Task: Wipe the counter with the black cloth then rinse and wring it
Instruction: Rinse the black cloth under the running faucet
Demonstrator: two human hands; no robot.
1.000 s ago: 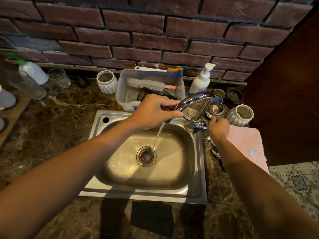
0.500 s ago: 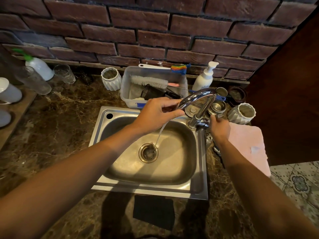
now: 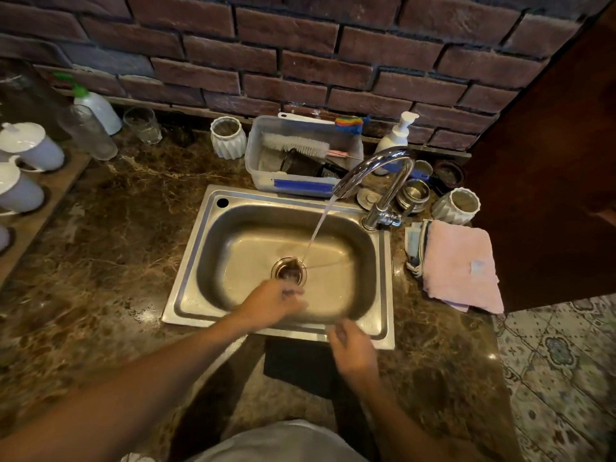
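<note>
Across the frame's middle the marbled surface [image 3: 110,248] carries the sink [image 3: 186,295], water running for rinsing, while the black cloth [image 3: 300,365] lies ungripped at its near rim beneath both blurred, loosely curled, empty hands [image 3: 271,303].

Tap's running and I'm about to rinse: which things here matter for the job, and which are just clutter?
For the job:
black cloth, on the counter by the sink's front edge
faucet, water flowing
sink
left hand and right hand, both blurred

Lying about:
pink cloth
soap pump
bin with bottle brush
white ribbed cups
</note>
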